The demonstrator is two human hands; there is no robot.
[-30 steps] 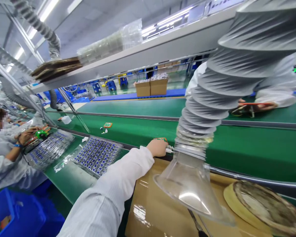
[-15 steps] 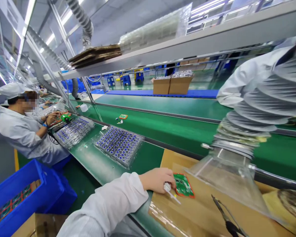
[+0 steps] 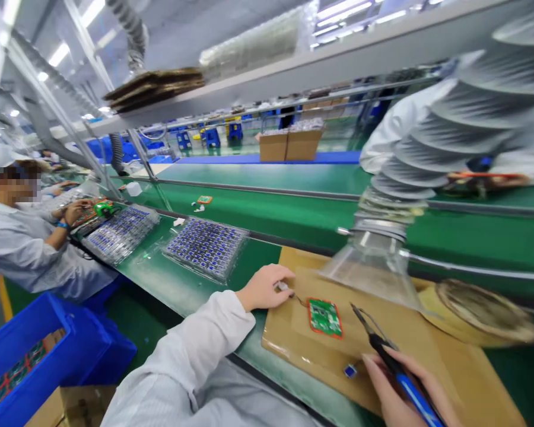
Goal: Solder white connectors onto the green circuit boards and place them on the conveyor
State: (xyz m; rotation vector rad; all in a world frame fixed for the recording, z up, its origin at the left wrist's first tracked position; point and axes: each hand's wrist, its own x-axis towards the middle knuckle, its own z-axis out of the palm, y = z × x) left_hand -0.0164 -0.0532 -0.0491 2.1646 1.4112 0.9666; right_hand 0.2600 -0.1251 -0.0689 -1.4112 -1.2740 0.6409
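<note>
A small green circuit board with an orange rim [image 3: 324, 317] lies flat on a brown cardboard mat [image 3: 382, 350]. My left hand [image 3: 263, 287] rests on the mat just left of the board, its fingers closed on a thin white-handled tool [image 3: 289, 290] whose tip points toward the board. At the bottom right, my right hand [image 3: 403, 394] grips a blue-handled soldering iron [image 3: 391, 362]; its dark tip hovers just right of the board. A tiny blue component [image 3: 349, 371] lies on the mat near that hand.
A clear fume hood on a grey ribbed hose [image 3: 378, 261] hangs over the mat. A solder-cleaning pad [image 3: 480, 308] sits at right. Trays of blue parts [image 3: 207, 246] lie to the left. A co-worker [image 3: 22, 243] works further left. A blue bin [image 3: 31, 356] stands below.
The board left my left hand and now lies on the mat. My right hand with the soldering iron has come into view. The camera swung down and right.
</note>
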